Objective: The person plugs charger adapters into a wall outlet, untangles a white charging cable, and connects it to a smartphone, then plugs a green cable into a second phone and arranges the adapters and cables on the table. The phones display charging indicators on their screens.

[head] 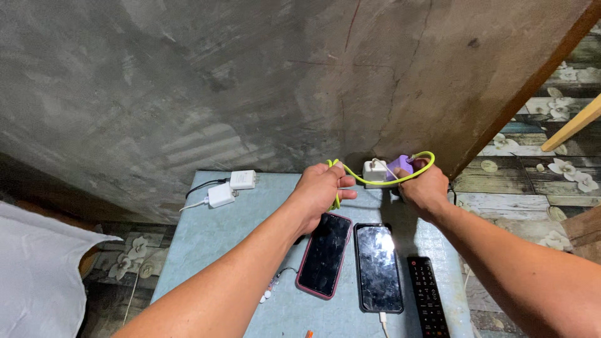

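The yellow-green charging cable [375, 179] runs in a loop between both hands at the far edge of the pale blue counter [206, 238], close against the rough grey concrete wall [188, 81]. The left hand [320, 191] has its grip closed around one end of the cable, with a strand hanging down past the fingers. The right hand [424, 188] has its grip closed on the purple plug adapter [400, 166], over which the cable arcs. The adapter sits just beside a white charger block [375, 171], both seated on a white power strip [379, 183] at the foot of the wall.

On the counter below the left hand lies a black smartphone in a pink case [323, 253], screen up. Just beside it, on its right, lies a black smartphone in a dark case [378, 267], with a white cable entering its near end. A black remote control [427, 297] lies to the right of that phone. Two white charger blocks [231, 188] with black and white leads rest at the far left of the counter, well apart from the hands. A white cloth [37, 275] fills the lower left. The floor [532, 181] to the right bears a plank-and-flower pattern.
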